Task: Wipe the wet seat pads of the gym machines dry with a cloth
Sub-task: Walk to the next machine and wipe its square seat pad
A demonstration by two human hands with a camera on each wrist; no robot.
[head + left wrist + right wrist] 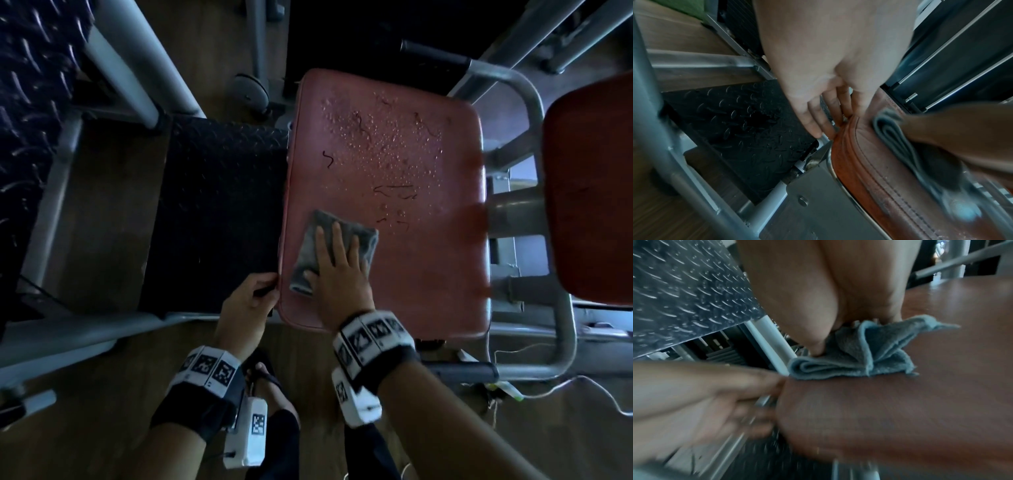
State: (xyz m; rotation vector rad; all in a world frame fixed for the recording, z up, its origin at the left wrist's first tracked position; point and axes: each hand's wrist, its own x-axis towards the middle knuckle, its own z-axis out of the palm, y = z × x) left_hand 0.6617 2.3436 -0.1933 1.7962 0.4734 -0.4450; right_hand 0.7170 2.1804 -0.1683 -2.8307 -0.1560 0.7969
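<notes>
A red seat pad (411, 257) carries water droplets (376, 144) and dark squiggly marks over its far half. My right hand (337, 253) lies flat with straight fingers on a folded grey cloth (368, 241) near the pad's near left corner. In the right wrist view the palm (818, 305) presses the cloth (859, 360) onto the pad (910, 402). My left hand (263, 291) pinches the pad's left edge, thumb on top and fingers along the side. The left wrist view shows those fingers (828, 116) against the stitched rim (855, 162), with the cloth (894, 134) beside them.
A black tread plate (215, 205) lies left of the seat. A grey steel tube frame (534, 102) wraps the far and right sides, with a red back pad (592, 188) at the right. My sandalled foot (270, 387) and a thin cable (582, 380) are on the wooden floor.
</notes>
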